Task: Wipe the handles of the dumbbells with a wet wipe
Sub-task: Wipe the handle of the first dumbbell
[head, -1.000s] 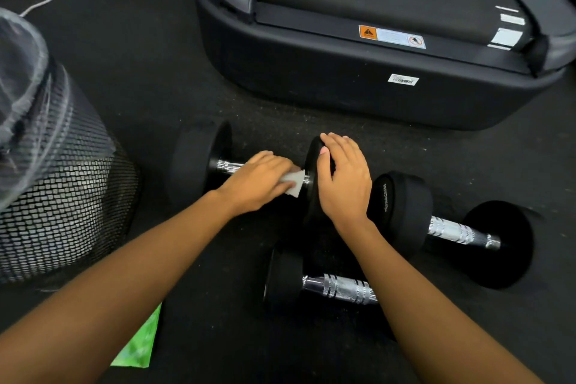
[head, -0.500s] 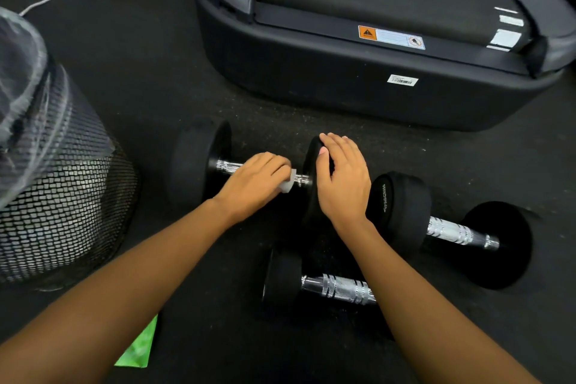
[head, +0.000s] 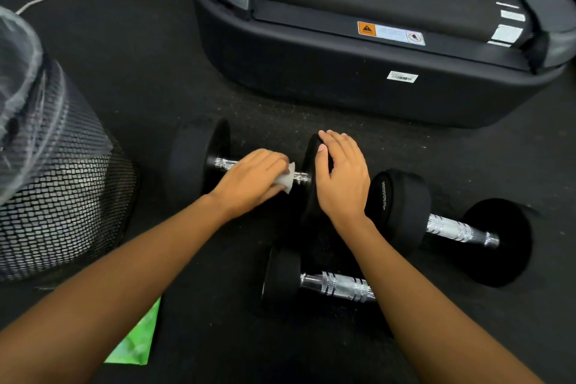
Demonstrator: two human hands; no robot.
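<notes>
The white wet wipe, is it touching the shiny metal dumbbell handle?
Touching. Head view: the left hand holds the white wet wipe wrapped around the shiny metal handle.

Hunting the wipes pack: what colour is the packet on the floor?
Green packet, head view.

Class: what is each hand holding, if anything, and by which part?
Left hand: wet wipe, bunched in its grip against the dumbbell handle. Right hand: nothing; rests on the end weight.

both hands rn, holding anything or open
Left hand: fingers curled round the wipe, on the handle.
Right hand: open, resting on the dumbbell head.
</notes>
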